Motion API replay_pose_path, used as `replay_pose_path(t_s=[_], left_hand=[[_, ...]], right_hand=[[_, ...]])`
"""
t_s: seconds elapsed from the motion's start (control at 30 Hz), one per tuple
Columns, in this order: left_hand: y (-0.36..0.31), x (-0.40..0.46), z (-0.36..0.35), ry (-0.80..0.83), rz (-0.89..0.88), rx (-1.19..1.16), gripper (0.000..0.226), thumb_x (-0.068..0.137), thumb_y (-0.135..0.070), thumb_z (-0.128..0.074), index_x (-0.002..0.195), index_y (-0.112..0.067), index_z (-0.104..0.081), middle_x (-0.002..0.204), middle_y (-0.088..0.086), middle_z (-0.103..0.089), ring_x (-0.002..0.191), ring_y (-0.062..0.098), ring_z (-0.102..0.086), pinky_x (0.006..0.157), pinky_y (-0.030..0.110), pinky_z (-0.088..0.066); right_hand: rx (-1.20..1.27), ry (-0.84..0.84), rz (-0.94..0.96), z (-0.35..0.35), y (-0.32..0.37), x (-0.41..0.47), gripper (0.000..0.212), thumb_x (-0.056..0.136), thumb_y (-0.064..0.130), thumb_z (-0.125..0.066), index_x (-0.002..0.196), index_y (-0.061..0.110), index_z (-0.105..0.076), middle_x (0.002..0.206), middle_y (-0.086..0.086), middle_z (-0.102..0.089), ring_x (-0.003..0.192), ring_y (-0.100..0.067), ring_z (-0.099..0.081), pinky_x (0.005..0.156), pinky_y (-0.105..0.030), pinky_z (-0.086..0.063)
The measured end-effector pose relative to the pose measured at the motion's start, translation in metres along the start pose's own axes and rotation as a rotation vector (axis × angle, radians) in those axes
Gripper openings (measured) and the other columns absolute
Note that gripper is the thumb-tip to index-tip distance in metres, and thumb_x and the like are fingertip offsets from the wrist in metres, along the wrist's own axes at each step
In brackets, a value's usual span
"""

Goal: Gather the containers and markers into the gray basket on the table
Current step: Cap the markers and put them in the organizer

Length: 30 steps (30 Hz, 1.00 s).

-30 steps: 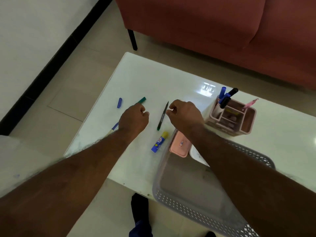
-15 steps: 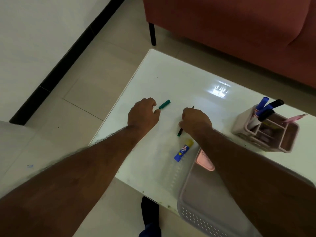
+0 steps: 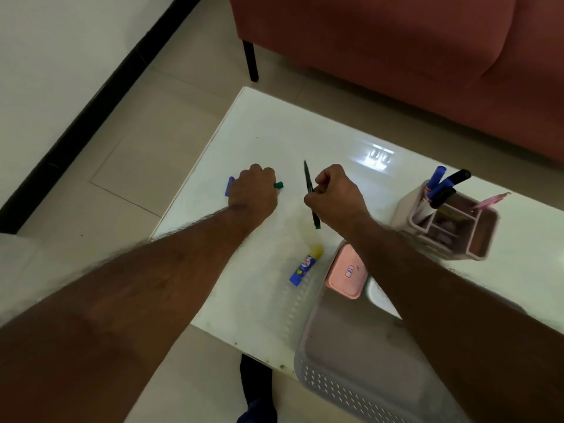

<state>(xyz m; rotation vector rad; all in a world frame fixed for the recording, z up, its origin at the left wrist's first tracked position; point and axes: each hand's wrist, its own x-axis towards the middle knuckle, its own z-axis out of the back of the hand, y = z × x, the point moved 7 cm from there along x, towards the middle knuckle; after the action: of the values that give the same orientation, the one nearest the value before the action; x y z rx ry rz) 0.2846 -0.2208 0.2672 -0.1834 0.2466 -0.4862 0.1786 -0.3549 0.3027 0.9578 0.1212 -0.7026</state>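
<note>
Since the earlier frame the right hand [image 3: 335, 196] has lifted the thin dark pen with a green end [image 3: 311, 195] off the glossy white table [image 3: 305, 132]; its fingers are now pinched closed around the pen's middle, tip pointing far. The left hand [image 3: 253, 190] has closed over the green marker [image 3: 278, 185], of which only one end shows at its right side; a small blue cap [image 3: 229, 186] lies just left of this hand. A blue glue stick with a yellow cap [image 3: 305, 266] lies on the table nearer the viewer, between the two forearms. The gray perforated plastic basket [image 3: 351, 389] sits at the near right edge of the table, with a pink rectangular container [image 3: 346, 271] leaning at its far left corner. A pink compartmented desk organizer [image 3: 476, 236] holding blue and black markers [image 3: 442, 186] stands to the far right, apart from the basket.
</note>
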Motion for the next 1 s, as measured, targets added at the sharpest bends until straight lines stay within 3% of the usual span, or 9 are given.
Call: replay_pose_path(t_s=[0.1, 0.2, 0.3, 0.4, 0.57, 0.73, 0.87, 1.0], left_hand=[[-0.007, -0.005, 0.009, -0.070, -0.027, -0.093, 0.020, 0.093, -0.029, -0.062, 0.106, -0.014, -0.058, 0.105, 0.006, -0.062, 0.096, 0.024, -0.057, 0.072, 0.032, -0.043], [-0.019, -0.010, 0.018, -0.065, -0.077, -0.344, 0.016, 0.093, -0.025, -0.064, 0.102, -0.015, -0.055, 0.097, 0.000, -0.065, 0.088, 0.020, -0.059, 0.070, 0.033, -0.048], [-0.029, -0.017, 0.026, 0.000, -0.077, -0.541, 0.013, 0.094, -0.022, -0.062, 0.105, -0.017, -0.056, 0.095, -0.008, -0.062, 0.078, 0.011, -0.057, 0.066, 0.021, -0.043], [-0.037, -0.025, 0.035, -0.005, -0.085, -0.657, 0.016, 0.094, -0.014, -0.062, 0.110, -0.017, -0.061, 0.098, -0.008, -0.064, 0.082, 0.012, -0.062, 0.075, 0.021, -0.050], [-0.053, -0.032, 0.042, -0.003, -0.117, -0.650, 0.016, 0.094, -0.014, -0.061, 0.109, -0.017, -0.065, 0.097, -0.008, -0.067, 0.088, 0.011, -0.063, 0.080, 0.022, -0.050], [-0.067, -0.039, 0.044, -0.009, -0.141, -0.593, 0.017, 0.094, -0.014, -0.062, 0.112, -0.015, -0.063, 0.106, -0.002, -0.068, 0.093, 0.011, -0.061, 0.083, 0.017, -0.043], [-0.073, -0.045, 0.042, 0.002, -0.146, -0.601, 0.017, 0.094, -0.014, -0.062, 0.111, -0.017, -0.063, 0.105, -0.003, -0.068, 0.093, 0.012, -0.063, 0.086, 0.022, -0.048], [-0.071, -0.047, 0.035, 0.104, 0.040, -0.845, 0.018, 0.095, -0.020, -0.062, 0.112, -0.015, -0.056, 0.102, 0.002, -0.070, 0.086, 0.016, -0.070, 0.078, 0.030, -0.058]], right_hand=[[0.039, -0.024, 0.027, 0.016, 0.004, -0.005, 0.028, 0.084, 0.018, -0.062, 0.109, 0.023, -0.049, 0.078, 0.010, -0.060, 0.066, -0.007, -0.059, 0.049, -0.017, -0.042], [0.012, -0.030, 0.037, 0.032, 0.004, -0.010, 0.023, 0.085, 0.021, -0.057, 0.108, 0.025, -0.059, 0.081, 0.010, -0.065, 0.074, -0.011, -0.063, 0.060, -0.026, -0.047], [-0.003, -0.024, 0.042, 0.044, 0.002, -0.017, 0.024, 0.084, 0.022, -0.050, 0.103, 0.027, -0.065, 0.082, 0.007, -0.068, 0.076, -0.020, -0.067, 0.068, -0.035, -0.056], [-0.076, -0.028, 0.067, 0.057, -0.002, -0.026, 0.022, 0.087, 0.023, -0.050, 0.103, 0.026, -0.066, 0.086, 0.005, -0.070, 0.074, -0.018, -0.064, 0.068, -0.034, -0.053], [-0.129, -0.037, 0.074, 0.074, -0.010, -0.038, 0.018, 0.088, 0.026, -0.051, 0.099, 0.028, -0.065, 0.077, 0.008, -0.067, 0.069, -0.011, -0.060, 0.059, -0.026, -0.042], [-0.128, -0.053, 0.083, 0.084, -0.012, -0.049, 0.017, 0.088, 0.027, -0.052, 0.097, 0.029, -0.066, 0.075, 0.010, -0.066, 0.068, -0.010, -0.060, 0.061, -0.026, -0.046], [-0.127, -0.054, 0.087, 0.089, -0.016, -0.056, 0.017, 0.088, 0.028, -0.051, 0.098, 0.029, -0.066, 0.075, 0.011, -0.065, 0.070, -0.009, -0.061, 0.064, -0.028, -0.049], [-0.120, -0.074, 0.104, 0.094, -0.018, -0.064, 0.017, 0.089, 0.028, -0.052, 0.100, 0.028, -0.066, 0.080, 0.011, -0.066, 0.071, -0.006, -0.059, 0.061, -0.025, -0.044]])
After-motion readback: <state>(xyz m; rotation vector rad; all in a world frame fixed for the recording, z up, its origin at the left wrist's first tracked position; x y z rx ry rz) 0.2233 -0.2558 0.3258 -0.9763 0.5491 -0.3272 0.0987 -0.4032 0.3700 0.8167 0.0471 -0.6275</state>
